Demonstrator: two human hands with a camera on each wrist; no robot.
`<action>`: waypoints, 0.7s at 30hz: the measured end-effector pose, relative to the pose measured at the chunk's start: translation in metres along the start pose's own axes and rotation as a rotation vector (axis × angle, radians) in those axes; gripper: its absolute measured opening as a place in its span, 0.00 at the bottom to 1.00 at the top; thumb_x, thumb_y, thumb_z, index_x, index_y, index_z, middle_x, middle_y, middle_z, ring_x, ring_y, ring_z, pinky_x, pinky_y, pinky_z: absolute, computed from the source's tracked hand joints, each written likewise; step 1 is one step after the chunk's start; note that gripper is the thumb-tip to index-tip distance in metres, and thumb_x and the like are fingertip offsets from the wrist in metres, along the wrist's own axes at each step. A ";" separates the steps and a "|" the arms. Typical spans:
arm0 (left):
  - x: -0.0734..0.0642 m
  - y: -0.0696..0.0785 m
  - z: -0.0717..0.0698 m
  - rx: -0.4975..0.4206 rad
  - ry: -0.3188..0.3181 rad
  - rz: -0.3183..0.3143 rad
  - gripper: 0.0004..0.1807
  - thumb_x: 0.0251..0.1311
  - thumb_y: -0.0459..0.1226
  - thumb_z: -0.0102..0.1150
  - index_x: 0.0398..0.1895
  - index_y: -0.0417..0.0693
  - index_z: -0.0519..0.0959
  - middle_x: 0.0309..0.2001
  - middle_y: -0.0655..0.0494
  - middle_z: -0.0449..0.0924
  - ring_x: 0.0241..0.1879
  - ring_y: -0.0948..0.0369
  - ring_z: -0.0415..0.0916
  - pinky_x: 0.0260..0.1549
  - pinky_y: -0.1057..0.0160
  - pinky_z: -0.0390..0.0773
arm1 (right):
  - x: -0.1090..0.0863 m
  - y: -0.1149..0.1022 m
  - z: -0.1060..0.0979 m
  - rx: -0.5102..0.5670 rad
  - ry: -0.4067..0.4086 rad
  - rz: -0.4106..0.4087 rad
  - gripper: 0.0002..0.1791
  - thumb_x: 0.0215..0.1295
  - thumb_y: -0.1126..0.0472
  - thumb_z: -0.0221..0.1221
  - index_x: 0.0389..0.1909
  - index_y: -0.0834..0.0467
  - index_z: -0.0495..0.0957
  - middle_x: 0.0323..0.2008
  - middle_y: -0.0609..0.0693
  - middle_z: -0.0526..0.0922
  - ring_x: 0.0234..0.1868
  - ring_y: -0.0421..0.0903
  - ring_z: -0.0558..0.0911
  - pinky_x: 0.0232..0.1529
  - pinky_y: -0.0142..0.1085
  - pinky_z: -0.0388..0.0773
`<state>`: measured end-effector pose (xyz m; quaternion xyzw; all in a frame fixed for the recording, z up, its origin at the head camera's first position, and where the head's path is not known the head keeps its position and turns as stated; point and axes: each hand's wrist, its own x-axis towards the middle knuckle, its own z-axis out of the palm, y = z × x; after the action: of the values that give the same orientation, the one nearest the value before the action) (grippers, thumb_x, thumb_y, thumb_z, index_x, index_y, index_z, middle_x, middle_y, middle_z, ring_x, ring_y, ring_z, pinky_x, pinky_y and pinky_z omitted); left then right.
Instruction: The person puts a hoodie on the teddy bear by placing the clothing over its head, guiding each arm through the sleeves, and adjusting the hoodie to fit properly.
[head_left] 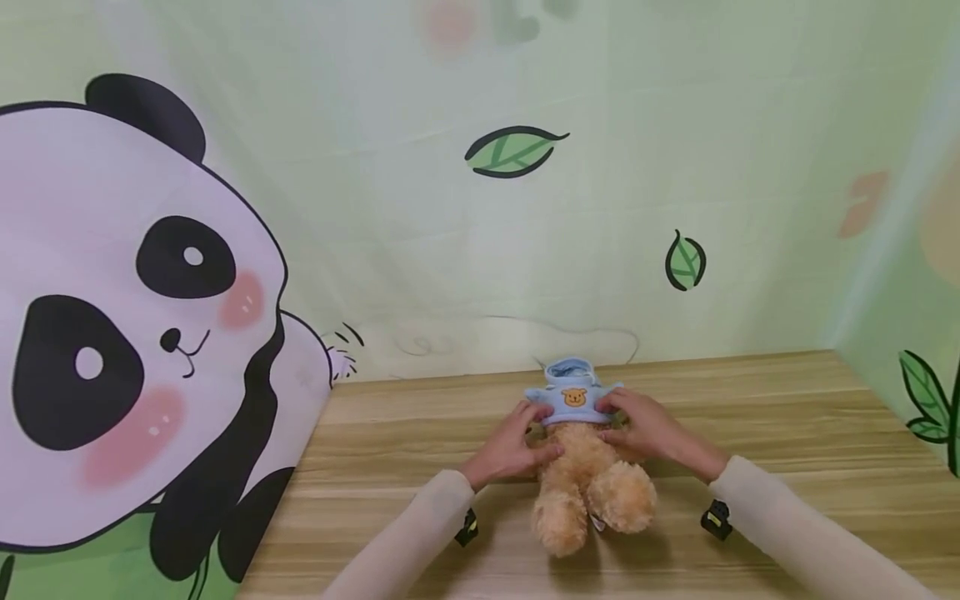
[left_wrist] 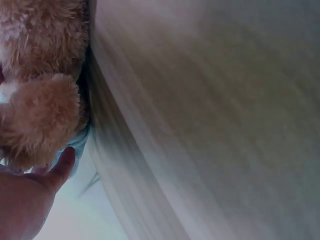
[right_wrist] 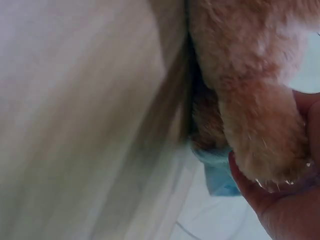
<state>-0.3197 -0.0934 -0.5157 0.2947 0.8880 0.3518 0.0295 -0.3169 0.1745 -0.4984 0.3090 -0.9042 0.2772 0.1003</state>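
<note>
A tan plush toy [head_left: 577,454] lies on its back on the wooden table, its two thick legs toward me. A small light-blue sweater [head_left: 558,402] with a bear-face patch covers its upper end; the toy's head does not show. My left hand [head_left: 513,446] holds the toy's left-side edge in the head view, fingertips on the sweater and thumb on the fur. On the opposite side, my right hand [head_left: 641,427] grips it likewise. Both wrist views show a furry limb [left_wrist: 42,117] beside the fingers, and the right wrist view shows a similar limb [right_wrist: 262,132].
The wood-grain table [head_left: 405,433] extends to both sides of the toy. A pale green cloth backdrop [head_left: 360,208] rises behind it, printed with leaves and a large panda [head_left: 247,358] at left. Small black devices [head_left: 716,519] sit at the wrists.
</note>
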 end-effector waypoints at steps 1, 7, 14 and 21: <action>0.000 -0.001 0.002 0.024 0.005 0.007 0.33 0.60 0.55 0.62 0.63 0.48 0.71 0.61 0.53 0.70 0.61 0.54 0.72 0.61 0.55 0.73 | -0.001 0.000 0.002 -0.002 0.018 -0.018 0.16 0.55 0.61 0.70 0.43 0.61 0.80 0.41 0.52 0.82 0.43 0.51 0.82 0.47 0.46 0.79; 0.000 -0.002 0.010 0.150 0.031 0.097 0.19 0.63 0.52 0.61 0.47 0.48 0.78 0.52 0.55 0.74 0.52 0.58 0.73 0.54 0.61 0.75 | -0.006 0.005 0.013 -0.015 0.115 -0.202 0.09 0.52 0.68 0.70 0.33 0.60 0.81 0.35 0.52 0.80 0.37 0.50 0.80 0.40 0.40 0.78; 0.004 0.002 0.015 0.215 0.099 0.218 0.16 0.62 0.49 0.63 0.34 0.48 0.73 0.45 0.55 0.74 0.44 0.62 0.71 0.45 0.66 0.73 | -0.010 0.011 0.016 -0.086 0.141 -0.292 0.08 0.52 0.67 0.69 0.29 0.56 0.79 0.29 0.47 0.82 0.32 0.47 0.79 0.35 0.39 0.75; 0.000 0.003 0.019 0.152 0.093 0.197 0.13 0.65 0.46 0.61 0.42 0.49 0.74 0.37 0.56 0.79 0.39 0.60 0.77 0.42 0.68 0.75 | -0.014 0.008 0.018 -0.007 0.074 -0.158 0.06 0.61 0.65 0.65 0.36 0.56 0.77 0.30 0.46 0.82 0.34 0.44 0.79 0.37 0.37 0.77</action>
<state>-0.3132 -0.0803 -0.5276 0.3654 0.8792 0.2981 -0.0687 -0.3106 0.1763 -0.5220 0.3683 -0.8737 0.2766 0.1563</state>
